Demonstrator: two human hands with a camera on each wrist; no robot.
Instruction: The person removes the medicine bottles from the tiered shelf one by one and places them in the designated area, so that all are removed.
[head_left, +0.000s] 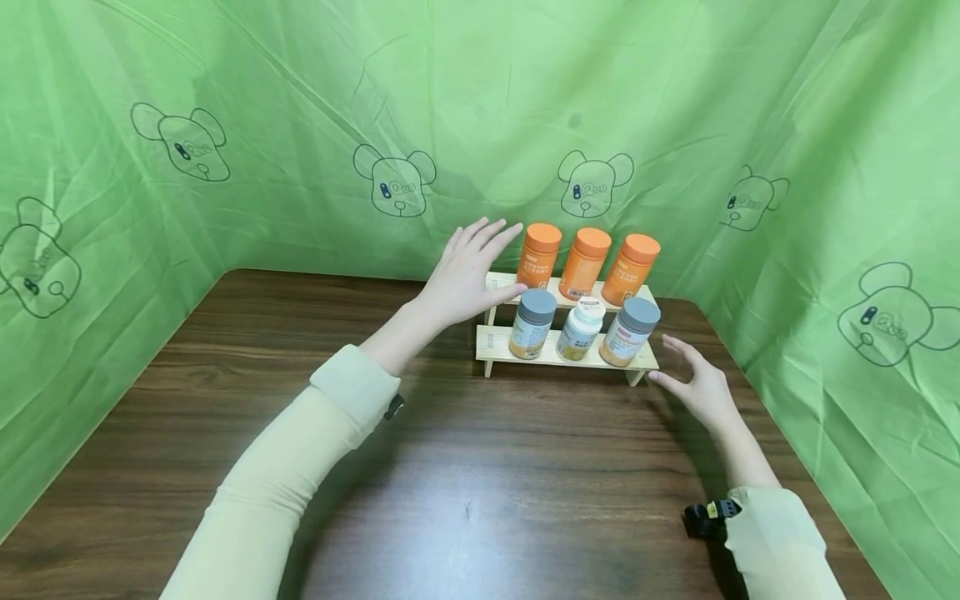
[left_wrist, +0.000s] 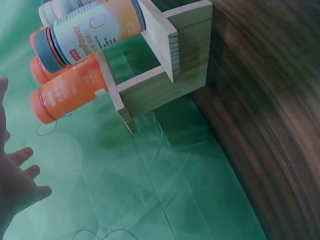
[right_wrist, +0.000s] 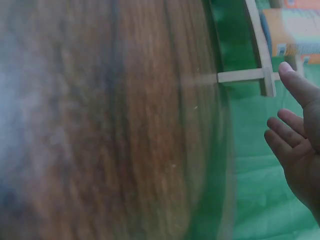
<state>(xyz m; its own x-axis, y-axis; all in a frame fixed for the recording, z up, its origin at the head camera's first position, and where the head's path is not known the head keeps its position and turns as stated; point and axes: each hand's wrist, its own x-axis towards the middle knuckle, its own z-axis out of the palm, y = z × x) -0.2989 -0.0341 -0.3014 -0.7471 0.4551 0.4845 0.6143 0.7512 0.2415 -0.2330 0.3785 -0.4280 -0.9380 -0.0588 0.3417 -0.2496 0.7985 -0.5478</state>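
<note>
A two-tier wooden rack [head_left: 491,343] stands toward the back of the table. Three orange bottles [head_left: 582,265] line its upper tier. On the lower tier, a white-capped bottle [head_left: 581,330] sits between a grey-lidded jar [head_left: 532,325] on the left and another grey-lidded jar [head_left: 630,333] on the right. My left hand [head_left: 467,275], fingers extended, is at the rack's upper left end, its thumb close to the left jar's lid. Off the lower right end is my right hand [head_left: 701,390], thumb and fingers spread apart near the plank's corner. Neither hand holds anything.
The rack and both hands are over a dark wood-grain table [head_left: 450,467]. Green cloth [head_left: 480,100] with printed bear-head outlines encloses the back and sides. Dark wrist devices [head_left: 708,518] are at the sleeve cuffs.
</note>
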